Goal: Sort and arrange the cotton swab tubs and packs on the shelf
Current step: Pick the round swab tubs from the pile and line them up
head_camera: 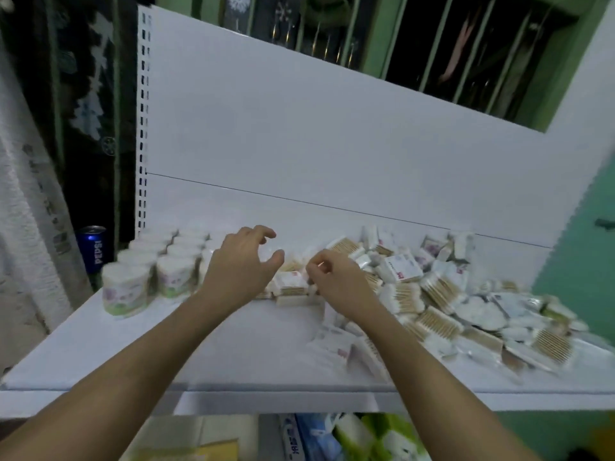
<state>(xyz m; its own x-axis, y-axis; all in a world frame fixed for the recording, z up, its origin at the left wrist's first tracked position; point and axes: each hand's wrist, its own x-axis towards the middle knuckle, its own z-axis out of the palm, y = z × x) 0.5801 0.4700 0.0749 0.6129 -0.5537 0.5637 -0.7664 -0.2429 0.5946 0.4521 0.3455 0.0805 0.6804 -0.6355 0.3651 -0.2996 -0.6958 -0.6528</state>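
Several round cotton swab tubs (124,292) stand in rows at the shelf's left end. A loose heap of flat swab packs (439,294) covers the right half. Between them lies a small stack of packs (289,287). My left hand (243,266) hovers over the gap beside the tubs, its fingers spread and loosely curved, holding nothing. My right hand (334,277) sits just right of the small stack with its fingers curled tight, and its fingertips pinch the stack's right end. Motion blur softens the detail.
The white shelf (166,344) has a bare front strip and a white back panel (299,144) behind. A blue Pepsi can (93,247) stands off the shelf's left end. More packaged goods (349,437) lie on the level below.
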